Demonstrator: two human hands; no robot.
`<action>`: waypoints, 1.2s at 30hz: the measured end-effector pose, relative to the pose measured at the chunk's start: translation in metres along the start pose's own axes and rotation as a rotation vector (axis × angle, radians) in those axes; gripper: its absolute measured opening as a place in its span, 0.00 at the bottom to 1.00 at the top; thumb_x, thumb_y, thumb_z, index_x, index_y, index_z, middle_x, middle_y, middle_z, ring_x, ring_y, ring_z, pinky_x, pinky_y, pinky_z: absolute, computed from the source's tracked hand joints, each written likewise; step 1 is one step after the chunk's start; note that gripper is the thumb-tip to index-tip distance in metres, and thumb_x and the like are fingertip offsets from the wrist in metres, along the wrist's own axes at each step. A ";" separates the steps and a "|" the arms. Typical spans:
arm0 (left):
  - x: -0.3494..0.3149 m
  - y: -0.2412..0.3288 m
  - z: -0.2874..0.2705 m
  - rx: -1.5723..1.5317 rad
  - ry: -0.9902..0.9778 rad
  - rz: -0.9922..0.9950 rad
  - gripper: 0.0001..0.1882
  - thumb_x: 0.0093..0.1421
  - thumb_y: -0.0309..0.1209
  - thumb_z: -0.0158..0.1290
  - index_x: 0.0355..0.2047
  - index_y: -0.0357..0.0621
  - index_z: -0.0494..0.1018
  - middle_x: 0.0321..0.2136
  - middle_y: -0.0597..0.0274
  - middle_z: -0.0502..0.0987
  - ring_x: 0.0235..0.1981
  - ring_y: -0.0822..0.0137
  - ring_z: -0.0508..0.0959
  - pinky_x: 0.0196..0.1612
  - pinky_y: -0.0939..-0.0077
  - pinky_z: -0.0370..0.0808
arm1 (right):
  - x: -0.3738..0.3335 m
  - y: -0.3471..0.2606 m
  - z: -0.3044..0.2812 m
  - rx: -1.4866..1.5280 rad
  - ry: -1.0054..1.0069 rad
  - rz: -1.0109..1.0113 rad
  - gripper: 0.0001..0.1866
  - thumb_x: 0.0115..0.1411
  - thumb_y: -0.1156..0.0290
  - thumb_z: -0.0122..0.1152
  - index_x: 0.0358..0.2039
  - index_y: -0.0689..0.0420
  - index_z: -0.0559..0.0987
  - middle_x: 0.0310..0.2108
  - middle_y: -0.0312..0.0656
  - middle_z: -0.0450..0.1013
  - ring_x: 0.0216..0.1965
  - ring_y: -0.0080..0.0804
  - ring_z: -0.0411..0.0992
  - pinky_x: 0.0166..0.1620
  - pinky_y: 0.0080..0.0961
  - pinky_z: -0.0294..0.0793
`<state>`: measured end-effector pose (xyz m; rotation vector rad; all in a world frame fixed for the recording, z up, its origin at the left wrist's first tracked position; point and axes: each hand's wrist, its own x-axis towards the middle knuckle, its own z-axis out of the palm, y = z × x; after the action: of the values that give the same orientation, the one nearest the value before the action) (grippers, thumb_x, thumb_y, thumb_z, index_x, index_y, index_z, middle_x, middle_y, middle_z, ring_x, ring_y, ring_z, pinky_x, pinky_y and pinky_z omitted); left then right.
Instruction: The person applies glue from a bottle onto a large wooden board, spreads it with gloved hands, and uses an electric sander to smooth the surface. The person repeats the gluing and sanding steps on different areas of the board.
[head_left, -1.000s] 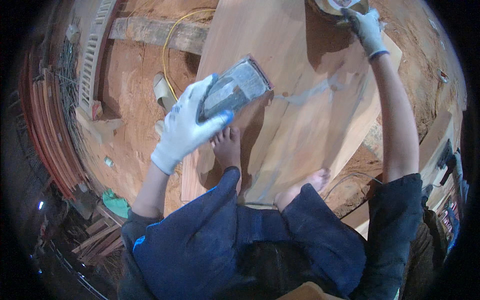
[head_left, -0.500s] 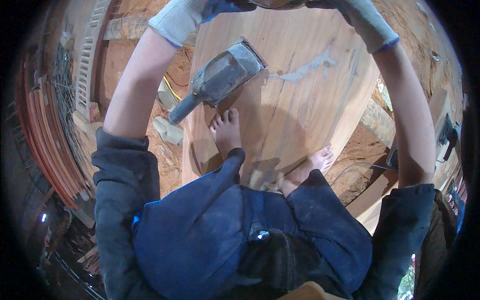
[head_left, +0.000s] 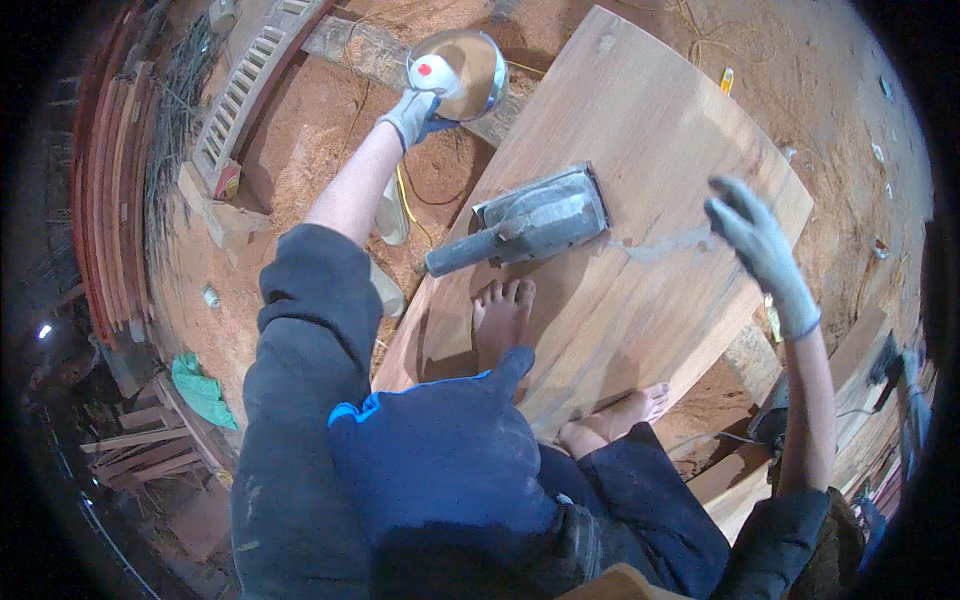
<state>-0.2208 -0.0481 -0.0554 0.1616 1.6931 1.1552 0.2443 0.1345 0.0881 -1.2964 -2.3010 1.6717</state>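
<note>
Evidently, in the head view the left hand (head_left: 411,116) has its grip closed on a round, shiny-rimmed bowl (head_left: 475,80), out beyond the wooden slab (head_left: 660,130). Holding it level and clear of the handheld sander (head_left: 550,215) on the slab would probably work best. The right hand (head_left: 762,245) is empty, fingers loosely spread; whether they touch wood, I cannot tell. Around lies orange-brown ground (head_left: 275,310), with long reddish strips (head_left: 115,200) stacked leftward.

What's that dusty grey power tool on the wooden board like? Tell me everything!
The dusty grey, boxy power tool looks like scuffed plastic with paler patches. It lies on the light brown wooden board, its round, tubular handle pointing left, ending near the board's edge, and its wide, dark-edged front facing right. Nothing holds it.
</note>
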 end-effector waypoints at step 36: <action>-0.227 -0.049 0.116 1.040 -0.284 0.582 0.27 0.52 0.42 0.67 0.45 0.36 0.75 0.38 0.45 0.83 0.42 0.47 0.84 0.44 0.58 0.79 | -0.080 -0.016 0.026 -0.451 -0.244 -0.201 0.26 0.66 0.52 0.57 0.56 0.59 0.74 0.51 0.56 0.73 0.52 0.52 0.73 0.56 0.40 0.72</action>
<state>-0.0052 -0.1381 0.0582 1.4590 1.8744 0.4699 0.2751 0.0634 0.1239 -0.8972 -2.9627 1.3631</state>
